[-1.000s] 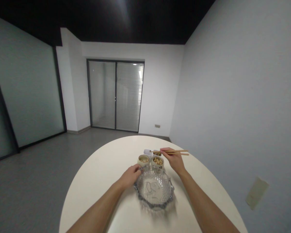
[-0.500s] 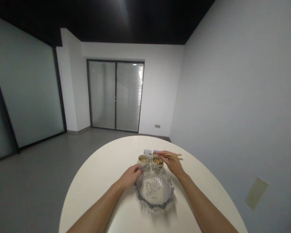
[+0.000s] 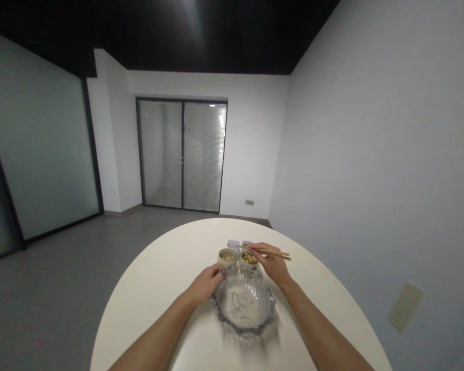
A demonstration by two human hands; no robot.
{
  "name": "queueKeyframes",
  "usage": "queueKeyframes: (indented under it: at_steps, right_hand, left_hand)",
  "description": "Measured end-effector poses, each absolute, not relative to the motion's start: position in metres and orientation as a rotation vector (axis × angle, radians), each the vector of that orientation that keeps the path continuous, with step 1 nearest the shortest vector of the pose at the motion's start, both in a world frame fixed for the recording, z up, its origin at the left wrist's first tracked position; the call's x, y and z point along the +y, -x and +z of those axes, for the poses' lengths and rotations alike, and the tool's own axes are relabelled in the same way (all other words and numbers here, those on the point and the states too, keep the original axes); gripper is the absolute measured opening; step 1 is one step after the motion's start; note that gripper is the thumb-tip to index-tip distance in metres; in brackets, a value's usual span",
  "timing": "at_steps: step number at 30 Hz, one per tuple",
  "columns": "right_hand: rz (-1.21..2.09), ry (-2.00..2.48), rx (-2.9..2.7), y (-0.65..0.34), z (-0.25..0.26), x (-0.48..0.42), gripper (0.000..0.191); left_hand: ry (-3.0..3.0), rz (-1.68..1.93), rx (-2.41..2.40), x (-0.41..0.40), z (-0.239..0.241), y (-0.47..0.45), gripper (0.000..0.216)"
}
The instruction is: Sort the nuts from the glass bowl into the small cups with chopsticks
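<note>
My right hand (image 3: 274, 264) is closed around a pair of wooden chopsticks (image 3: 272, 252), held nearly level. Their tips point left, above the small pots at the table's far middle. Below the chopsticks stands the right pot (image 3: 249, 268), filled with tan, nut-like pieces. Beside it, the left pot (image 3: 227, 262) contains paler pieces. A clear, scalloped glass bowl (image 3: 244, 327) sits nearer to me, with no food visible inside. My left hand (image 3: 206, 283) grips its left far rim, fingertips close to the left pot. Whether anything is pinched between the chopstick tips is too small to tell.
Behind the pots lie two whitish, lid-like pieces (image 3: 234, 244), one partly hidden by my right hand. Everything stands on a round cream table (image 3: 150, 288). A white wall (image 3: 371, 154) rises close on the right.
The chopsticks have come closer together and lie slightly differently over the pots. My left hand keeps its place at the bowl. The whole view has shifted a little.
</note>
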State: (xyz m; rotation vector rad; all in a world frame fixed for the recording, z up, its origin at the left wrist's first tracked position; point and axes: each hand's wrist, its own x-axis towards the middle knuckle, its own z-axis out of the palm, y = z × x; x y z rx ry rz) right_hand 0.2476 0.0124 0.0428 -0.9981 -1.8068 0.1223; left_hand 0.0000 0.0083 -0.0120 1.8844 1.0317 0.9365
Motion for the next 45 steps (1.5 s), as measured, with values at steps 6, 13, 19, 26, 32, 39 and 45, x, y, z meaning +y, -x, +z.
queueKeyframes:
  at_steps: [6,13,19,26,32,39,45]
  right_hand:
    - [0.125,0.922,-1.88,-0.244,0.049,-0.005,0.021]
    - [0.14,0.876,-2.141,-0.242,0.044,-0.038,0.025]
    - [0.141,0.964,-2.346,-0.238,0.047,-0.062,0.031]
    - [0.254,1.016,-2.572,-0.243,0.059,-0.086,0.081]
    - [0.268,0.979,-2.669,-0.243,0.05,-0.092,0.118]
    - [0.227,0.969,-2.732,-0.255,0.044,-0.096,0.118]
    - [0.245,1.146,-2.553,-0.288,0.05,-0.098,0.089]
  left_hand:
    - [-1.894,0.931,1.037,0.006,-0.009,0.0,0.027]
    - [-1.918,0.941,1.054,0.012,-0.016,-0.001,0.025]
    - [-1.931,0.94,1.063,0.01,-0.013,0.0,0.025]
    - [-1.943,0.955,1.045,0.011,-0.017,0.001,0.025]
    - [-1.935,0.952,1.036,0.012,-0.017,0.0,0.025]
    - [-1.896,0.978,1.025,0.013,-0.015,0.004,0.03]
    - [-1.884,1.028,1.132,0.022,-0.013,0.014,0.035]
